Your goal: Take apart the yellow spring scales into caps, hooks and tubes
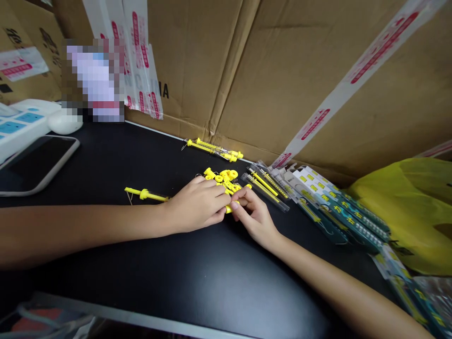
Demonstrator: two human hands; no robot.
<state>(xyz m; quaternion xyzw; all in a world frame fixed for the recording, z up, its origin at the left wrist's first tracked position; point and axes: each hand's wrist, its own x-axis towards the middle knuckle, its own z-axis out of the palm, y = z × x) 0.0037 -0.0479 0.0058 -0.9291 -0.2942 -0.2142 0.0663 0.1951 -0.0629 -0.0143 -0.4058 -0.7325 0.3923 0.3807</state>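
Note:
My left hand [201, 203] is closed, its fingers curled over the middle of a slim yellow rod tool [144, 194]. The rod has a collar, a thin bent wire at its left end and a clear tube running under my hand. At the other side of the fingers a yellow end piece [229, 207] shows, in line with the rod. My right hand [256, 214] pinches this piece between thumb and fingers, close to touching my left hand. Just behind both hands lies a pile of small yellow plastic parts [229, 176]; fingers hide some of it.
Finished-looking yellow rod tools [212, 147] lie by the cardboard box [282, 70]. Clear tubes with yellow rods [264, 181] and printed packages [332, 202] lie to the right, beside a yellow bag [406, 207]. A phone [38, 165] and a power strip [24, 125] sit at left.

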